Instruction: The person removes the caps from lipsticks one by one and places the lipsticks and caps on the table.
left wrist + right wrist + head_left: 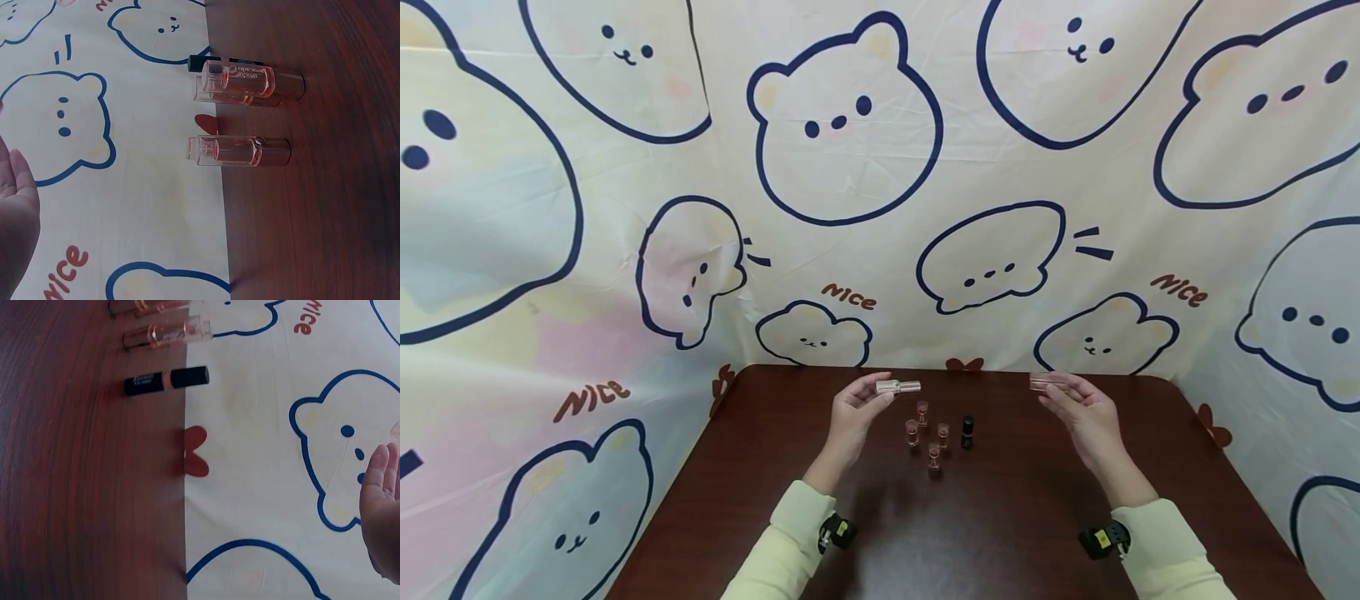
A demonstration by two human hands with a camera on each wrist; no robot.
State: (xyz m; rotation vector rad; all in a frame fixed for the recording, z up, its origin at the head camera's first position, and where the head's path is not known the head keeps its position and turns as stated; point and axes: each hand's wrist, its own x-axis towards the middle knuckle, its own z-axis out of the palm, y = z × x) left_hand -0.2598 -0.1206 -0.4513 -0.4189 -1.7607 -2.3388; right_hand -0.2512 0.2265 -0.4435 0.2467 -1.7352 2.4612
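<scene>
My left hand [852,417] is raised over the far left part of the table and pinches a slim, pale metallic lipstick tube [898,387] that points right. Across from it, my right hand [1088,417] grips a clear pinkish cap [1047,381] between thumb and fingers. Between and below the hands, several clear pink lipsticks [934,457] stand upright in a loose cluster. Just right of them stands a black lipstick [967,432]. The wrist views show only part of the left hand [17,209] and the right hand [382,503], at the frame edges.
The dark brown wooden table [1000,533] ends at a hanging cloth [850,258] printed with bear outlines, which also closes off both sides. Dark wrist cameras sit by the left cuff [837,532] and the right cuff [1105,540].
</scene>
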